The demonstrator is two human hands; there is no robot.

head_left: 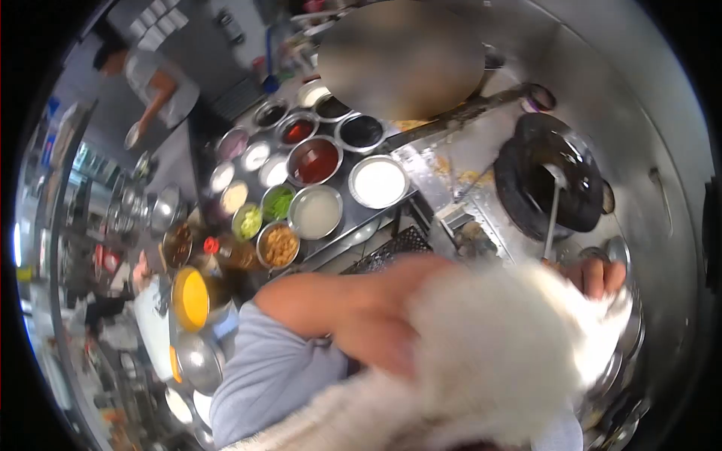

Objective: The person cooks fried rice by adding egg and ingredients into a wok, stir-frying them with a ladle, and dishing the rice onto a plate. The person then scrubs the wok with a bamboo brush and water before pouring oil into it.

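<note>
A white cloth [496, 346], blurred and very close to the camera, covers much of the lower middle of the view. My right hand [596, 276] is at the cloth's right edge, its fingers curled over it. From the grey sleeve on the left, my left arm bends in toward the cloth. My left hand [391, 338] is against the cloth, smeared by motion, with its fingers hidden. Beyond my right hand stands a dark wok [553, 173] on the stove. A ladle [555, 203] rests in it, its handle pointing toward me.
Several metal bowls stand to the left, among them a red sauce [314, 160], a white liquid [380, 182] and chopped greens [278, 203]. A yellow-filled container [191, 299] is nearer. Another person [162, 86] stands at the far left. A blurred patch hides the top middle.
</note>
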